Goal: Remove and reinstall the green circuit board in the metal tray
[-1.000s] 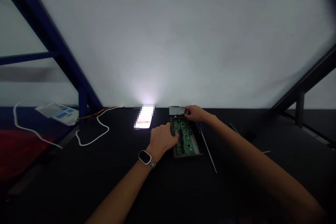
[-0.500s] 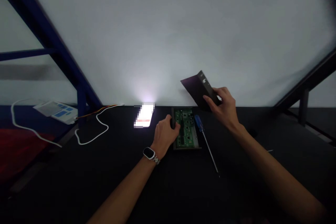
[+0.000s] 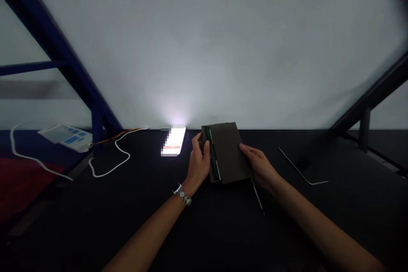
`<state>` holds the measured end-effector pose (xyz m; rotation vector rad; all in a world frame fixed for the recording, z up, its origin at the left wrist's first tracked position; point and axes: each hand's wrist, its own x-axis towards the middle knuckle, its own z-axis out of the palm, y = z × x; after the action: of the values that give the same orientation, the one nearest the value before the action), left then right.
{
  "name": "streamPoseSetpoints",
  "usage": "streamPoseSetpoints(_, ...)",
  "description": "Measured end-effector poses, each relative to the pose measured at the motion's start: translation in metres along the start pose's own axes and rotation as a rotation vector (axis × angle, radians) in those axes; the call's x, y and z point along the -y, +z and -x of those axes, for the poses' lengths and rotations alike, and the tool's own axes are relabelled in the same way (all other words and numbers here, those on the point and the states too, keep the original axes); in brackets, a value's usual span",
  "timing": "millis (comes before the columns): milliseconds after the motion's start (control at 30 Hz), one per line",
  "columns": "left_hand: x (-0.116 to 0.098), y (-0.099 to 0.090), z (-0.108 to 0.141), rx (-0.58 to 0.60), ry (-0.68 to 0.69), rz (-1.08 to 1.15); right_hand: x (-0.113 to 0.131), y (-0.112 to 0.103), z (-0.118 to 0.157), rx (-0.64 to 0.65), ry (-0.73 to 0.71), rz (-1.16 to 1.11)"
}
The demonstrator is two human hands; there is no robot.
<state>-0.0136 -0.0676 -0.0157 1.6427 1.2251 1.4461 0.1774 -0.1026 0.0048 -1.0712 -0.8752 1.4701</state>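
Observation:
My right hand (image 3: 259,161) grips the right edge of a dark metal cover (image 3: 231,153), fingers partly hidden beneath it. The cover lies over most of a metal case holding a green circuit board (image 3: 214,159); only a strip of the board shows at the left. My left hand (image 3: 200,159) is closed on the case's left side, thumb on top near the exposed strip. A screwdriver (image 3: 257,195) rests on the table under the cover, with just its shaft and tip visible; the blue handle is hidden.
A lit phone (image 3: 174,140) stands by the wall, left of my hands. Farther left are a white cable (image 3: 117,170) and a white panel with blue patches (image 3: 72,137). On the right lies a bent metal rod (image 3: 299,172). Blue frame bars (image 3: 63,46) slant at the left.
My right hand has brought the cover down and left, from the air onto the case. The board is now mostly covered, and so is the screwdriver's handle. The bent rod has come into sight.

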Motion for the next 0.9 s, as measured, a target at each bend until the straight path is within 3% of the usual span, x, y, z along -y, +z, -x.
streamPoseSetpoints(900, -0.011, -0.002, 0.005, 0.008, 0.008, -0.006, -0.01, 0.012, 0.001, 0.0, -0.063, 0.033)
